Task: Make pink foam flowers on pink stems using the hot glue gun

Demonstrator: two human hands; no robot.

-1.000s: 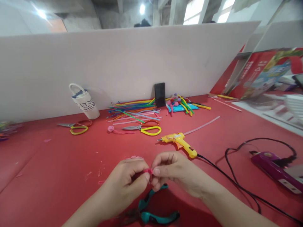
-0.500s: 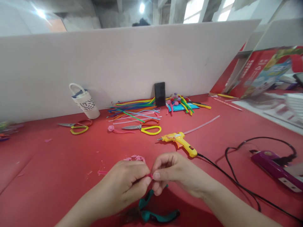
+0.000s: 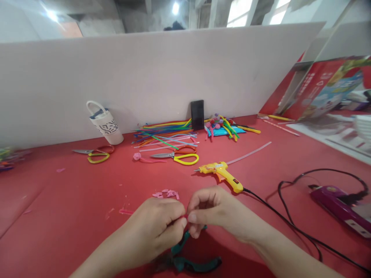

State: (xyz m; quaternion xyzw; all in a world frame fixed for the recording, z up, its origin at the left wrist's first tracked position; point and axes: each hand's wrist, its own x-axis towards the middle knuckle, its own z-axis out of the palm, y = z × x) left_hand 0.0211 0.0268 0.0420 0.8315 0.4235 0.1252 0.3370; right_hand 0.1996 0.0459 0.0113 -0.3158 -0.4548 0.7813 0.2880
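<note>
My left hand (image 3: 158, 226) is closed round a thin pink strip (image 3: 126, 212), whose one end sticks out on the left. At its other end, between the hands, a small bit of red-pink shows at the fingertips. My right hand (image 3: 213, 210) pinches that end with thumb and forefinger, its other fingers curled. The two hands nearly touch. Beneath them, partly covered, lie pliers with teal handles (image 3: 199, 265). Just behind my left hand is a small heap of pink cut pieces (image 3: 166, 193).
A yellow glue gun (image 3: 222, 172) with a glue stick lies beyond my right hand, its cord running right towards a purple power strip (image 3: 339, 206). Two scissors (image 3: 185, 157), a pink flower on a stem (image 3: 137, 156), coloured strips (image 3: 162, 135), a phone (image 3: 197, 114) and a white cup (image 3: 108, 129) stand farther back.
The view has shifted very slightly. Both hands stay together on the pink strip, with only a small movement of the fingers.
</note>
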